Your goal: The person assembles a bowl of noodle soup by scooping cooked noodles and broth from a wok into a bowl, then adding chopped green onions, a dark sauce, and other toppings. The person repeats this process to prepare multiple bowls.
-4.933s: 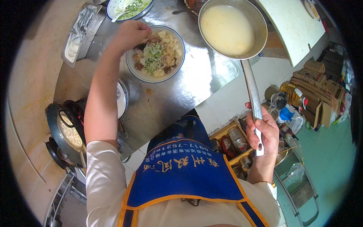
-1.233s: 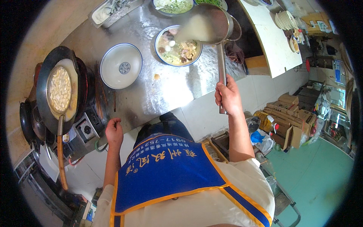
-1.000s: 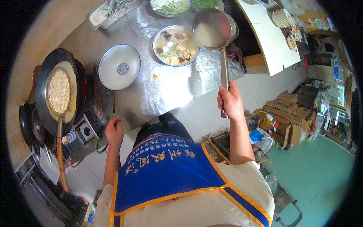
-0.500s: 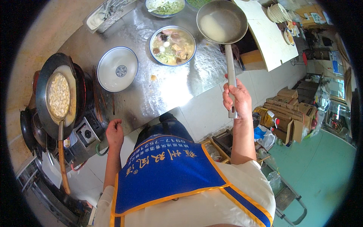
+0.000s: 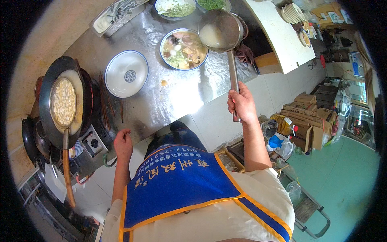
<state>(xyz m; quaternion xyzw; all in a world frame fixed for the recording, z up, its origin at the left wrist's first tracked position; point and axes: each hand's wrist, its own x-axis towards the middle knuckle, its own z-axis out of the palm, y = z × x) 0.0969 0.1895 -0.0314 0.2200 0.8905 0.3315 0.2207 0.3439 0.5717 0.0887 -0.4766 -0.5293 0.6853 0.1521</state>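
Note:
My right hand [image 5: 243, 102] is closed round the long metal handle of a saucepan [image 5: 229, 38], which holds some cloudy whitish liquid. The pan is up over the far right of the steel counter, its rim close to the right edge of a blue-rimmed soup bowl [image 5: 183, 50]. That bowl is full of broth with chunky pieces and greens. Near the counter's front edge my left hand [image 5: 123, 142] hangs with curled fingers and nothing visible in them. Left of the soup stands an empty white bowl [image 5: 127, 82] with a blue emblem inside.
At far left a strainer [image 5: 64, 101] full of pale cubes rests in a black wok [image 5: 80, 66], its wooden handle [image 5: 67, 177] jutting toward me. Chopsticks [image 5: 105, 103] lie beside it. Bowls of chopped greens [image 5: 175, 8] and a metal tray [image 5: 117, 16] are at the back.
My right hand has moved the saucepan left, toward the soup bowl. My left hand has barely moved.

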